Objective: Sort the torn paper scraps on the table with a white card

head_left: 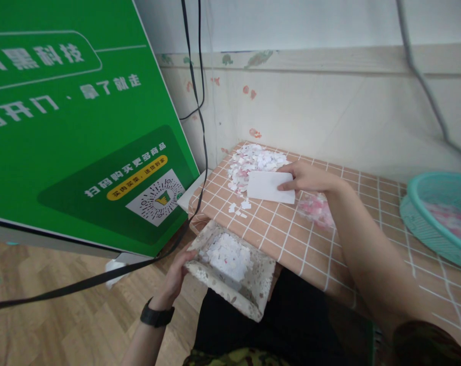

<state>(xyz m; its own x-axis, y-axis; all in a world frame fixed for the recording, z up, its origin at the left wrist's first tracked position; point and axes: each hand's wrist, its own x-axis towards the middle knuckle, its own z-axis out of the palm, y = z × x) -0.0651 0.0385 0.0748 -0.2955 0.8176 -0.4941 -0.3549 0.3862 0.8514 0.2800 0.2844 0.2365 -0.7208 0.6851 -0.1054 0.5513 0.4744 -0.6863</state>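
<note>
Your right hand [303, 177] pinches a card [264, 186] by a scrap pile [255, 158].
Your left hand [177, 272] clasps a tray [230, 299] by one edge, scraps [228, 256] inside.

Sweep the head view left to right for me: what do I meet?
Green sign panel → patterned box → white card → right hand → teal basket.

there's a broad black band [156, 312] round the wrist, just behind the bare left hand [179, 269]! over to the right hand [297, 178], bare too, and up that arm, a dark camouflage sleeve [424, 343]; mottled yellow-green top [234, 357], plain black legwear [291, 320]!
</note>
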